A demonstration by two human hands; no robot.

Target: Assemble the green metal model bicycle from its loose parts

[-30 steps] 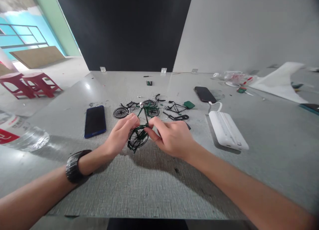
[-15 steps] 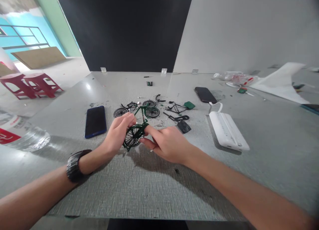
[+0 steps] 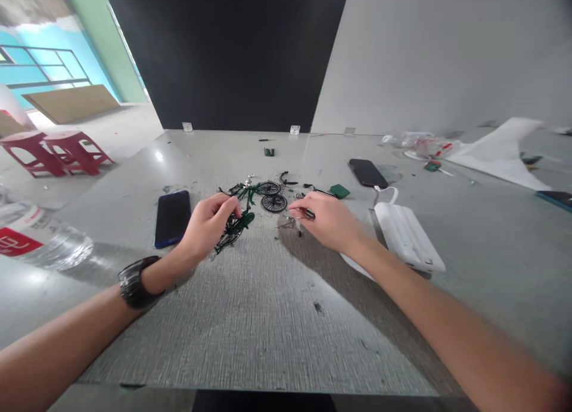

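Observation:
My left hand is closed on a small green model bicycle, whose black rear wheel shows below the fingers. To the right, my right hand hovers over the small parts with its fingers pinched together; a thin, small thing shows at the fingertips, too small to name. Between the hands lies a loose black wheel, with another wheel just behind it. A green flat piece lies beyond my right hand, and a curved black part lies behind the wheels.
A blue-edged phone and a water bottle are on the left of the grey table. On the right are a black phone, a white power bank with a cable, and clear plastic wrapping.
My right hand has let go of the bicycle and moved right and away from me, over the loose parts. The bicycle has shifted slightly left and tilted in my left hand.

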